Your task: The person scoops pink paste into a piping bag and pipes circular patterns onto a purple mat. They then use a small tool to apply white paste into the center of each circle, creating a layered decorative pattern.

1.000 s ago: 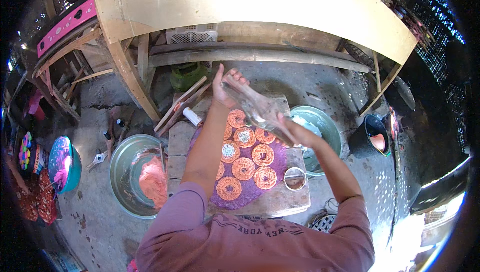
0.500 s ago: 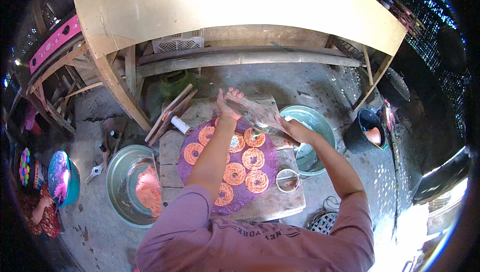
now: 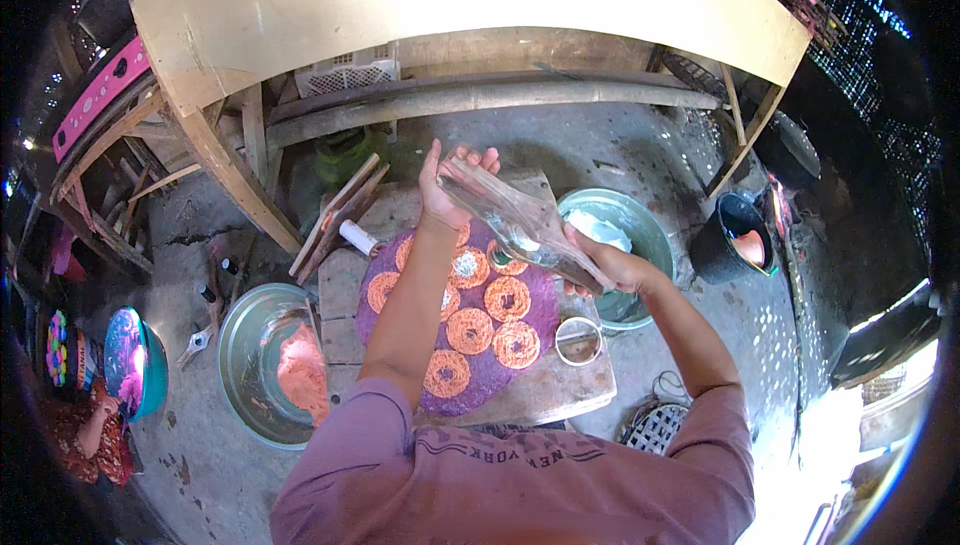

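Note:
Above the low wooden table, both my hands hold a long wooden tool (image 3: 512,217) with a thick middle, like a hand press; it slants down to the right. My left hand (image 3: 455,185) is on its upper left end, palm against the wood, fingers bent. My right hand (image 3: 612,265) wraps round its lower right end. Below lies a round purple mat (image 3: 480,390) bearing several lacy orange rings (image 3: 469,332). One ring (image 3: 468,267) has white in its centre. A small dark round end shows under the tool, over another ring. My left forearm hides some rings.
Orange dough (image 3: 302,373) sits in a green basin (image 3: 235,385) on the left. Right of the wooden table (image 3: 575,395) stand another green basin (image 3: 655,270) and a black bucket (image 3: 715,255). A white cup (image 3: 578,341) is at the table's right edge. Another person's arm (image 3: 95,425) shows far left.
The wooden tool and both hands have moved slightly, my right hand a little lower and to the right. Both hands keep their hold. The whole view has shifted slightly.

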### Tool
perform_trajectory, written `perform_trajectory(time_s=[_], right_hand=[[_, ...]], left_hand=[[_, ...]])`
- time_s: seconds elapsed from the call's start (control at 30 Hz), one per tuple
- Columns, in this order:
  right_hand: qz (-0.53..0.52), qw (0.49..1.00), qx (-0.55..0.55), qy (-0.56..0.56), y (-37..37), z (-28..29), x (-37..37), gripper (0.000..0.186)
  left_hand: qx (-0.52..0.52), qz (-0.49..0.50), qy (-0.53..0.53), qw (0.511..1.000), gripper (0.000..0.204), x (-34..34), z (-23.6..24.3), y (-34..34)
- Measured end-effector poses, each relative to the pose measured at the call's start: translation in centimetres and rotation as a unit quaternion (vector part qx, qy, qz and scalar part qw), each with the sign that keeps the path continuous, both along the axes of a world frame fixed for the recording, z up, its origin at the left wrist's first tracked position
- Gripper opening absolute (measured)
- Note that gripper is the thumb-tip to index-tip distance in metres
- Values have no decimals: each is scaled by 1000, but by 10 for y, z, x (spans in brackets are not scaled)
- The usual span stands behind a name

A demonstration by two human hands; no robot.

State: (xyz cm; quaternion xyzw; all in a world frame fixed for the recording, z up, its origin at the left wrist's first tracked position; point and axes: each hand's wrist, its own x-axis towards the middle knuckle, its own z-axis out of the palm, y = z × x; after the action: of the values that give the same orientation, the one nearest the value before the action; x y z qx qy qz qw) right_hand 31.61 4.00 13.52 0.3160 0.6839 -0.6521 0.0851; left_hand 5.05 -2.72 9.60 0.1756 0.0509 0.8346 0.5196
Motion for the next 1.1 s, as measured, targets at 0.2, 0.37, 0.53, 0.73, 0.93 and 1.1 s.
perform_trajectory(time_s=[0.2,0.37,0.53,0.73,0.93,1.1], right_hand=[[41,991,60,-115,-24,-3,11,86],[42,987,112,-105,-35,-4,12,86],[45,980,163,-103,-32,-9,18,85],[-8,989,140,-50,-50,-48,15,85],[-3,999,42,-26,-48,-15,36,82],[11,989,45,-141,-70,-3,64,81]], left_hand=[[-61,53,-112,990,33,34,-54,-34],[-25,58,-111,992,32,24,-76,-34],[-47,51,-157,985,40,32,-86,-31],[-60,20,-88,994,47,25,-61,-50],[8,-13,-10,1000,44,35,-6,-48],[-78,-3,-140,987,40,77,-47,-70]])
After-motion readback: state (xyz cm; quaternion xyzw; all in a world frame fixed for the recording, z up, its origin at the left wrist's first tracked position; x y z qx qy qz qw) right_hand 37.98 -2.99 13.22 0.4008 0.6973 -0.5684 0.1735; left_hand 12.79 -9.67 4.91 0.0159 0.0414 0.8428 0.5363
